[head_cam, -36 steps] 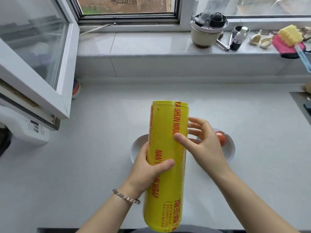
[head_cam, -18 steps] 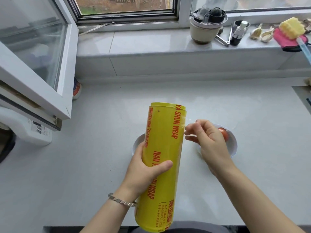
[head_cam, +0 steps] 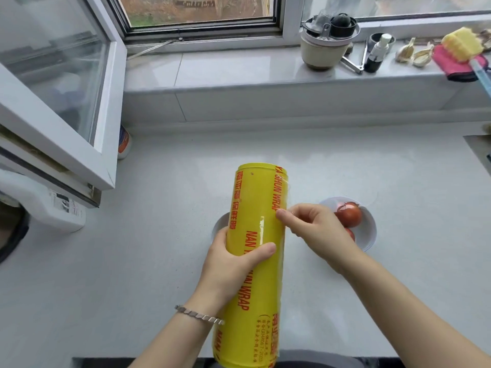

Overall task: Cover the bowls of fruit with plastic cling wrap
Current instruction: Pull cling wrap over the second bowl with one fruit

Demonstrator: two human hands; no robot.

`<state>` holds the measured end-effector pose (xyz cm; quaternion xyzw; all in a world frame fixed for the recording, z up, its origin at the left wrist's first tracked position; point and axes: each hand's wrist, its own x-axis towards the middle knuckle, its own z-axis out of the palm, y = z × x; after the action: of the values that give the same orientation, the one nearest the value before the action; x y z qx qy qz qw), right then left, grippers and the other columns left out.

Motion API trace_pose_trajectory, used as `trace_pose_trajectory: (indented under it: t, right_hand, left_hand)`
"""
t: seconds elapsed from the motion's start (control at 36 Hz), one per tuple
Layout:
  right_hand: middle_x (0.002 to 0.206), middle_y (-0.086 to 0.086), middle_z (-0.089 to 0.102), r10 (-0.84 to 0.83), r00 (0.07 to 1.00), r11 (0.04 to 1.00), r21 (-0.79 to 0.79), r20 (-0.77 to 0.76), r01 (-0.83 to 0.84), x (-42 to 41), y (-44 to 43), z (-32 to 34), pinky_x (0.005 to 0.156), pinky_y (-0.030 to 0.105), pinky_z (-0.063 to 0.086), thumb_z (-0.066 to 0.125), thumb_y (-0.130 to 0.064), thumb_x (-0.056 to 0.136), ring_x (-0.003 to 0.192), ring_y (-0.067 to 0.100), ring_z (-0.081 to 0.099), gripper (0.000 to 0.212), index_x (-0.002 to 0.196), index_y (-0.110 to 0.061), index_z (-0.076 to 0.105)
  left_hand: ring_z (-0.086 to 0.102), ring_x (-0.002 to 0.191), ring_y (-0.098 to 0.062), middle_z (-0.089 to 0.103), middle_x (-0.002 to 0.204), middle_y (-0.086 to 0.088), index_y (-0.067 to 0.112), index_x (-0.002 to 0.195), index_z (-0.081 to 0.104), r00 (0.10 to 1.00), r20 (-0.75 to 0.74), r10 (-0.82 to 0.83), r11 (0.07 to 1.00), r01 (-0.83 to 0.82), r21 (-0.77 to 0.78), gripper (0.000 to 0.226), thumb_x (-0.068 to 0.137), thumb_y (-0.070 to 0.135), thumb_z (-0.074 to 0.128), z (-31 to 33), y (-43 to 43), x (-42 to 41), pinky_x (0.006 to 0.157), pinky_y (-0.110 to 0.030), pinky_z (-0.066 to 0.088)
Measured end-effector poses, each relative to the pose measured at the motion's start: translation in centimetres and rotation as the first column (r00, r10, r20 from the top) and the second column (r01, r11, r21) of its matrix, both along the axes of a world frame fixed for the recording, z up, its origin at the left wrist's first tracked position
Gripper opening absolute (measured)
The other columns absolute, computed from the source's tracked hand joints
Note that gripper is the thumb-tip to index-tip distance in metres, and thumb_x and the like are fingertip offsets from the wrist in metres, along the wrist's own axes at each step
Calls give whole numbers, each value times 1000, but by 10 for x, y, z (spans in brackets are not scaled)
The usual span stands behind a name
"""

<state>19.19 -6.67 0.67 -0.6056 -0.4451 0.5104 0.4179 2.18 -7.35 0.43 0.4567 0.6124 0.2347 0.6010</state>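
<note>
The yellow cling wrap roll (head_cam: 256, 261), printed with red lettering, stands nearly upright in the near middle of the scene, held above the white counter (head_cam: 119, 274) with its top end pointing away and its bottom end at the near edge of the view. The left hand (head_cam: 233, 264) grips it about halfway up from the left side, thumb laid across the front and the other fingers wrapped round behind. The right hand (head_cam: 316, 229) meets the roll's right edge a little higher: its thumb tip presses against the side while the other fingers curl in close behind it, pinching there. A thin clear edge of film shows loose along the roll's upper right side, though whether the fingers have hold of it cannot be told. Behind the roll, on its left, a sliver of a white bowl (head_cam: 219, 225) peeks out on the counter. To the right sits a second white bowl (head_cam: 372, 229) holding red fruit (head_cam: 350, 217), partly hidden by the right hand. Both bowls are uncovered. A metal bracelet (head_cam: 199, 316) circles the left wrist. At the far side a pale sill (head_cam: 239, 70) runs under the window, carrying a beige pot (head_cam: 322, 49), a small dark bottle (head_cam: 376, 55), garlic (head_cam: 414, 53), a yellow sponge (head_cam: 463, 45) and a pink cloth (head_cam: 449, 65). An open window sash (head_cam: 53, 88) swings in at the far left.
</note>
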Motion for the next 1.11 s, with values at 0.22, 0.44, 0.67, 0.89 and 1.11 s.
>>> trace_pose_trajectory:
  t: [0.22,0.44,0.67,0.89,1.11]
  right_hand:
    - [53,-3,57,-68,995,988,135,-73,78,-11,-12,-7,67,17,44,40,-38,86,59,8,54,32,67,-13,49]
    - [54,1,49,-25,970,991,-131,-240,-7,-14,-16,-10,51,16,44,67,-15,81,46,5,50,16,82,-13,51]
    - [83,3,57,34,992,997,-67,-125,-42,-19,-37,-18,73,20,42,60,-10,86,75,8,53,32,56,-13,50]
    - [79,3,63,1,985,989,-142,-175,-26,-20,-27,-19,76,26,47,67,-13,81,77,12,57,13,84,-14,55]
    - [68,-2,56,-50,990,985,-168,-135,27,-28,-21,-23,61,18,46,75,-16,74,63,8,53,20,87,-10,61]
  left_hand:
    - [65,89,-13,64,104,8,28,119,46,998,-65,-25,999,26,20,85,44,53,77,0,5,0,69,-30,57]
    - [68,86,-14,67,102,5,25,118,50,998,-57,29,1000,-30,-6,85,42,52,77,-2,4,3,69,-32,58]
    - [70,85,-25,70,103,-7,15,115,54,976,58,208,973,-200,-115,84,45,57,74,-5,24,0,75,-45,58]
    - [69,86,-23,68,104,-2,19,117,49,986,-15,167,983,-167,-71,88,47,62,80,-7,24,-6,74,-44,58]
    - [70,85,-22,67,104,-3,19,119,48,988,2,151,985,-151,-88,84,50,56,78,-15,12,-2,71,-42,59]
